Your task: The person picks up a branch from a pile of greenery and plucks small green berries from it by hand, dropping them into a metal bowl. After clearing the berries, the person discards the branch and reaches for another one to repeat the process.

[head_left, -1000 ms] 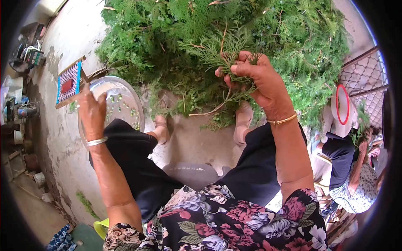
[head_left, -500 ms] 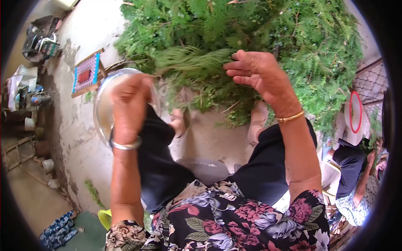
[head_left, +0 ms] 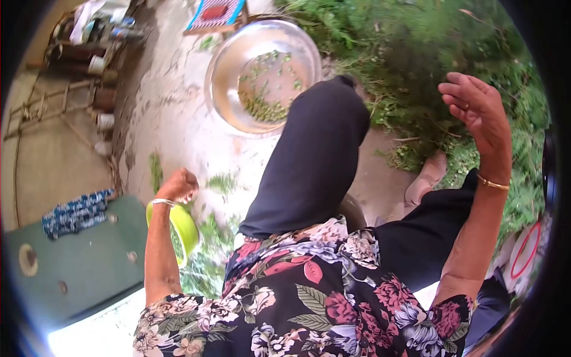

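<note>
My left hand (head_left: 180, 185) is out at my left side, fingers curled closed, just above a lime-green bucket (head_left: 188, 229). Whatever it holds, if anything, is hidden. My right hand (head_left: 476, 107) is raised over a big heap of green leafy branches (head_left: 404, 53); its fingers are loosely bent and apart, with nothing visible in them. A wide metal basin (head_left: 217, 89) stands by my left knee. Small green bits (head_left: 264, 110), like berries or little cones, lie in it.
A low woven stool (head_left: 217, 24) stands beyond the basin. Loose green sprigs (head_left: 208, 262) lie beside the bucket. A dark green surface with a blue patterned cloth (head_left: 77, 211) is at left. A red-rimmed round object (head_left: 526, 250) is at right.
My view has swung left. My left hand has moved from near the basin's edge down beside the bucket. The blurred green sprig between my hands no longer shows there.
</note>
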The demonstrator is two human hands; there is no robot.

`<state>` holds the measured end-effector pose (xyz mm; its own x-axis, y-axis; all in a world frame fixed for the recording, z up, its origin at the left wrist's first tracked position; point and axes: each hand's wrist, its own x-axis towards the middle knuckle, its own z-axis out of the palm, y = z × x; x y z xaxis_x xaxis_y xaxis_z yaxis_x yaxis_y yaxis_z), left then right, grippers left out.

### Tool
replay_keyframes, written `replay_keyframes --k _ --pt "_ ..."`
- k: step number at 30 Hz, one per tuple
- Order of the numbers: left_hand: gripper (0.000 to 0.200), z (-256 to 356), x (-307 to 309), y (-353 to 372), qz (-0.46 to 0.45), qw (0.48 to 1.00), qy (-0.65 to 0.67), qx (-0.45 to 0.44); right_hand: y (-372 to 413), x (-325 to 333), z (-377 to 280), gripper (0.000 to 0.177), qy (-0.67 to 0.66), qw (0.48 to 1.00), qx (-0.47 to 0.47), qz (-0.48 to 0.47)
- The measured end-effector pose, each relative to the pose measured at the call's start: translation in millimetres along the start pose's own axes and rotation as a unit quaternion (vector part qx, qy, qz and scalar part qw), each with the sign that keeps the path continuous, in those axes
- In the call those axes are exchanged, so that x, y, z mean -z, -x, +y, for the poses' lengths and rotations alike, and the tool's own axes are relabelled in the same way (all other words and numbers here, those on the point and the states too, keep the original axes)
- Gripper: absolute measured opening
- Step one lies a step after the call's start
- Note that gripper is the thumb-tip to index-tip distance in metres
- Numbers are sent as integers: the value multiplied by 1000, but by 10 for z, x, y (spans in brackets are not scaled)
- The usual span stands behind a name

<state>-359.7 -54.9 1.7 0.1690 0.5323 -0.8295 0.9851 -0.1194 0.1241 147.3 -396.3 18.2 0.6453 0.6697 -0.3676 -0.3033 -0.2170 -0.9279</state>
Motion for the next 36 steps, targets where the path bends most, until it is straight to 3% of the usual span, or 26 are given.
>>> replay_keyframes --k 2,4,6,8,9,10,11,12,13,14,15,16,18,22,25,26,27,28,30,34,36 --pt "6 -338 -271 171 -80 982 -94 143 -19 27 26 51 -5 1000 -7 -29" --pt "17 -791 -549 286 -197 931 -108 288 -39 36 55 48 -5 999 -7 -40" --pt "42 -1383 -746 284 -259 903 -327 103 48 12 19 45 10 1000 0 -29" --pt "63 -1553 -741 141 -151 915 -352 125 101 -12 -3 42 25 1000 6 4" --pt "66 -1255 -639 84 -91 925 -356 98 111 -6 2 41 28 1000 8 6" --pt "62 -1011 -522 -27 26 946 -323 25 104 4 15 41 29 999 10 5" --pt "49 -757 -358 -179 141 955 -254 -59 81 29 38 39 27 1000 8 11" --pt "47 -254 -164 -280 198 947 -243 -72 76 54 57 39 27 999 7 25" --pt "48 134 -5 -397 274 924 -188 -192 69 76 74 37 18 1000 11 23" --pt "49 550 164 -569 348 846 -235 -328 67 90 78 36 7 1000 14 19" --pt "47 1202 258 -545 381 796 -239 -406 84 85 58 33 6 999 13 29" --pt "42 1858 303 -437 374 788 -251 -420 93 117 54 33 2 999 13 40" --pt "37 2859 237 -362 320 746 -205 -547 91 191 57 38 5 999 13 36" --pt "40 4036 -286 -783 160 755 -291 -565 110 249 43 35 -1 997 20 69" --pt "47 4384 -1002 -1564 46 786 -377 -488 146 239 14 35 10 996 13 91" --pt "47 4228 -1330 -2202 80 753 -391 -523 154 249 7 35 14 995 23 93" --pt "47 4028 -1667 -2652 80 761 -398 -507 164 267 10 35 4 995 18 98" --pt "48 3774 -1966 -2914 79 771 -403 -486 156 275 12 35 -6 995 11 100" --pt "54 3353 -2383 -3011 169 757 -411 -478 159 267 -14 33 -19 995 2 101" --pt "42 3172 -2422 -3149 118 808 -402 -415 131 270 -22 36 -29 994 -18 101" --pt "30 3256 -2156 -2912 162 835 -285 -441 95 248 10 35 -29 994 -25 102"
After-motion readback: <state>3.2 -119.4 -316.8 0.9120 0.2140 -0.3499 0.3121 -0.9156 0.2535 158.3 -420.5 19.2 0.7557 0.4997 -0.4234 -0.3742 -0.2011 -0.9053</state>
